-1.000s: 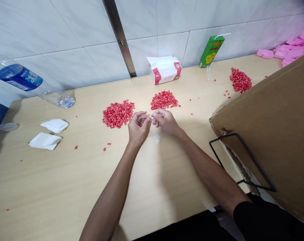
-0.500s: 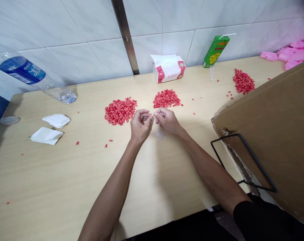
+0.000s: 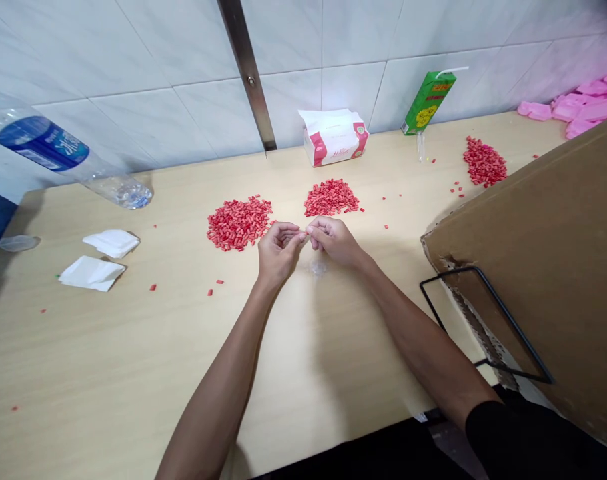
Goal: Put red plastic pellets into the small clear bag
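Observation:
My left hand (image 3: 277, 253) and my right hand (image 3: 335, 241) meet fingertip to fingertip above the table (image 3: 148, 373). Both are closed in a pinch, and a tiny sliver of a small red plastic piece (image 3: 306, 233) shows where they meet. The fingers hide most of it. Just beyond my left hand spreads a pile of small red pieces (image 3: 238, 223). A second red pile (image 3: 331, 198) lies right behind my right hand. Under the hands sits a small clear, crumpled-looking bit (image 3: 317, 268), too blurred to name.
On the right stand a cardboard box (image 3: 538, 267) and a black wire frame (image 3: 508, 320). A tissue pack (image 3: 336, 143), a green drink carton (image 3: 428, 103), another red pile (image 3: 485, 162) and pink pieces (image 3: 583, 107) line the back. Leftward are a plastic bottle (image 3: 48, 143) and folded tissues (image 3: 92, 273).
My left hand's fingers have shifted slightly around the pinch, and the bit between the fingertips now looks redder. The whole view has moved a little; the piles look the same.

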Demonstrator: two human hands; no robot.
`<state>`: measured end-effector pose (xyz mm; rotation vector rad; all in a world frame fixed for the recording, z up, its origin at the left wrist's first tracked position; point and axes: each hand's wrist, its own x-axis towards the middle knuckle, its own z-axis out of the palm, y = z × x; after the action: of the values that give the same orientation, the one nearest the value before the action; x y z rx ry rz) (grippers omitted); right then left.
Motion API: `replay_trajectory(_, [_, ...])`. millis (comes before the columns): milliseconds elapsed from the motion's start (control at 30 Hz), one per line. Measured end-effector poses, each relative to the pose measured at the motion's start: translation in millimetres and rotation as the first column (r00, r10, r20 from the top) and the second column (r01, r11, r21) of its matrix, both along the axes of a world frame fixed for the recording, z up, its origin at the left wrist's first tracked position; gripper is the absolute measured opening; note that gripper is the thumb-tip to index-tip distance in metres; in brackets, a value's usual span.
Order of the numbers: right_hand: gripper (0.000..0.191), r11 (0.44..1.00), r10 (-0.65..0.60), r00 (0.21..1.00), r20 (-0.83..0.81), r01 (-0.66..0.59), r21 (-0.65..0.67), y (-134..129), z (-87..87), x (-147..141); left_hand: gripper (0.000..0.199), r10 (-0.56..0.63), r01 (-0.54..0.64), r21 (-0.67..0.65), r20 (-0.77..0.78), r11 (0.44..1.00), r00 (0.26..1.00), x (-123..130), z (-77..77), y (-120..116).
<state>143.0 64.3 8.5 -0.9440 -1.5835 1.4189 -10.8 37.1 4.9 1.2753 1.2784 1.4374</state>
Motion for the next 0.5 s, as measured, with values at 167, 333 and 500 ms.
replay_trajectory(167, [0.019, 0.999, -0.035, 0.999, 0.039, 0.034, 0.031, -1.4, -0.4, -1.6, 0.035, 0.013, -0.013, -0.015, -0.009, 1.0, 1.0, 0.5, 1.2, -1.2])
replay_trajectory(333, [0.018, 0.998, -0.066, 0.998, -0.002, 0.066, -0.005, -0.7, -3.4, -3.9, 0.038, 0.007, -0.007, -0.01, -0.022, 1.0, 1.0, 2.5, 3.3, -2.5])
replay_trajectory(500, [0.02, 0.992, -0.117, 0.993, -0.033, 0.116, -0.041, 0.1, -4.0, -4.5, 0.042, -0.044, 0.045, -0.029, 0.038, 0.999, 0.998, 3.9, 4.7, -2.9])
